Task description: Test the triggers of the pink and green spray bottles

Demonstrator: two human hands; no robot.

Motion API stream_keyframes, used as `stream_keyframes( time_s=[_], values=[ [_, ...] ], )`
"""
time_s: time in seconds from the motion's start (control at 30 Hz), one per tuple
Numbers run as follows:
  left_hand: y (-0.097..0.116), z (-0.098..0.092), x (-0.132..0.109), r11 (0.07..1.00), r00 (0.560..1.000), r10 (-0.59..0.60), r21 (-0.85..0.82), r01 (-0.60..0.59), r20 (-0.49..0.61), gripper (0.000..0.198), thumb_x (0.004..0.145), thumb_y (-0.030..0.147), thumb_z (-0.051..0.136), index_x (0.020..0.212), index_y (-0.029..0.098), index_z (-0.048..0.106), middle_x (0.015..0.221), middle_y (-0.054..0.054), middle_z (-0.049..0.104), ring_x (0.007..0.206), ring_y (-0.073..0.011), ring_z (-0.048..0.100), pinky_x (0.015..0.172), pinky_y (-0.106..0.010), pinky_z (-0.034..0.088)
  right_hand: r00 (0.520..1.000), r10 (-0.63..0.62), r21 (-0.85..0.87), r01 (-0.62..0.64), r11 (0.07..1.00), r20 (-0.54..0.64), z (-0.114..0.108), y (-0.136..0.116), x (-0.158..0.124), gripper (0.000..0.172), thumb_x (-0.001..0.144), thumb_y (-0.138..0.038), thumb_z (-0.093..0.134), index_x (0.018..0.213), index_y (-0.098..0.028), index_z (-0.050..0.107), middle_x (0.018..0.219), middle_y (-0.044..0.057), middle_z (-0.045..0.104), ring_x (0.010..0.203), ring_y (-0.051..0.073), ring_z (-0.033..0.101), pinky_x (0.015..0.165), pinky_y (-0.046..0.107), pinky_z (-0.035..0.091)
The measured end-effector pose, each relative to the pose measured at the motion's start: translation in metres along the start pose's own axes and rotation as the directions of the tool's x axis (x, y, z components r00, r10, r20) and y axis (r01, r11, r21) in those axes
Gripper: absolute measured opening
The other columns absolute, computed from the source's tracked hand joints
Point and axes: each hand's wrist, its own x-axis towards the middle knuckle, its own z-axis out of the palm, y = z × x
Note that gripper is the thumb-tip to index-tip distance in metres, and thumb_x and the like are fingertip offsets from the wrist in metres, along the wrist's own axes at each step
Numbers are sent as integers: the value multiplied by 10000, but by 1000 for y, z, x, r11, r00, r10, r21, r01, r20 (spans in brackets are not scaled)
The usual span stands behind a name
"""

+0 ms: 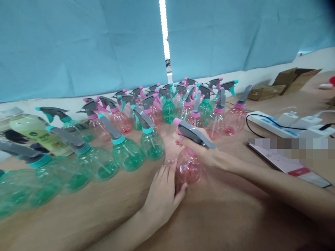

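Note:
A pink see-through spray bottle (188, 167) stands upright on the wooden table (110, 216), its grey and pink spray head pointing left. My right hand (200, 148) is wrapped round the neck just under the spray head, with fingers closed. Against the lower left side of the same bottle lies my left hand (164, 190), its thumb and fingers spread around the body. Left of my hands, a row of green spray bottles (128, 157) runs toward the left edge. Several more pink and green bottles (169, 109) stand grouped behind.
A large jug with a yellow-green label (39, 130) is at the far left. On the right are a tablet-like device (285, 162), a white power strip (272, 123) with plugs and black cable, and a cardboard box (295, 82). Blue sheeting (91, 45) hangs behind.

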Motion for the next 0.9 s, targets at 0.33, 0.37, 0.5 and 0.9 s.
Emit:
stream_keyframes(
  time_s=[0.33,0.37,0.5,0.9],
  values=[
    [2,-1,1,999,999,-31,-18,31,22,517,922,300,533,1347,63,358,1286,-235,580,1272,-368,503,993,-555,472,997,59,-6,-59,998,-43,0,-1,-4,213,843,-450,631,866,-241,601,679,-46,450,612,129,411,582,280,384],
    [2,-1,1,999,999,-32,-17,32,21,514,922,303,531,1345,65,362,1288,-235,579,1274,-368,501,995,-554,470,996,67,-34,-69,997,-57,0,-1,-4,242,831,-478,640,853,-240,606,664,-45,444,605,131,410,569,280,380],
    [1,-1,1,999,999,-30,-12,30,18,495,928,312,512,1346,87,371,1302,-224,576,1267,-360,512,989,-542,473,990,85,-151,-101,983,-110,1,2,-8,332,795,-570,650,883,-250,640,619,-46,444,581,140,423,531,283,373],
    [5,-1,3,995,999,-35,92,33,11,509,920,338,539,1330,52,439,1316,-201,591,1232,-318,551,1011,-459,466,999,16,-479,6,878,42,-27,-6,-56,430,802,-469,685,1140,-231,568,1094,95,683,985,300,651,816,452,529]
  ],
)
